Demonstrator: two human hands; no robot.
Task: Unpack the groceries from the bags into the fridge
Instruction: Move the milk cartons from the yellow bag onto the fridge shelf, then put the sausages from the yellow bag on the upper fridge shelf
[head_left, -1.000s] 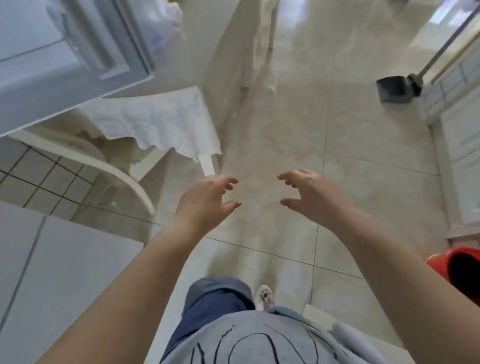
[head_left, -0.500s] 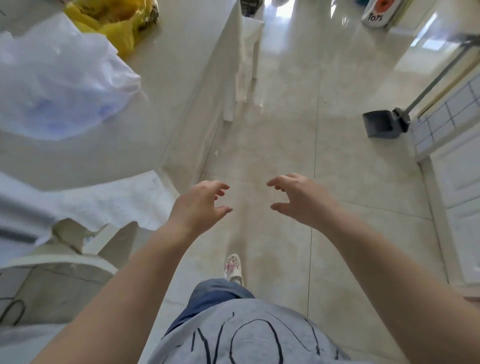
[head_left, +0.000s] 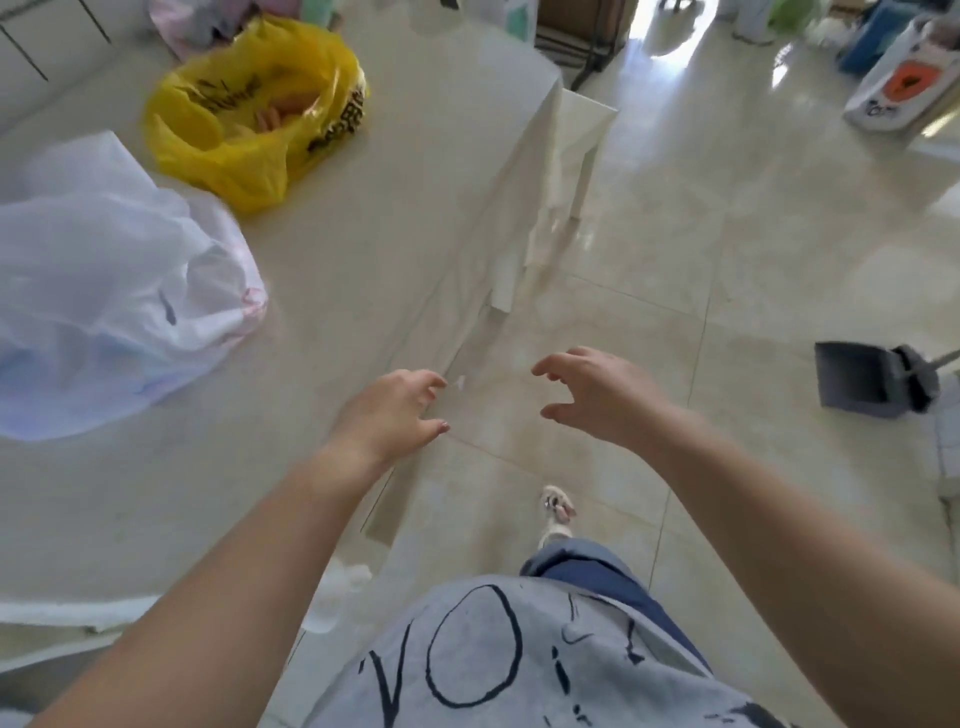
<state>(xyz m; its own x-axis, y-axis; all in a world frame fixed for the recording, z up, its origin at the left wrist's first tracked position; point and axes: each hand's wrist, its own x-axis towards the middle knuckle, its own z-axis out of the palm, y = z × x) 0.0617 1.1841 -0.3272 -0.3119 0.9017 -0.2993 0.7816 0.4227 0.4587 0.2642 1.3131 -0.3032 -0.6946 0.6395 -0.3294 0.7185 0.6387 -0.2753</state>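
A yellow plastic bag lies open on the cream table at the far left, with some orange items showing inside. Nearer to me on the same table sits a white plastic bag, bulging and translucent. My left hand hovers over the table's right edge, fingers loosely curled, holding nothing. My right hand hangs over the floor beside it, fingers also loosely curled and empty. Both hands are apart from the bags. No fridge is in view.
A grey dustpan stands on the glossy tiled floor at the right. A white box with an orange mark lies at the far right. Pink fabric sits behind the yellow bag. My foot is on the floor.
The view has swung away from the fridge door and chair toward the table; both bags have come into full view. My hands stay empty and have drifted toward the table edge.
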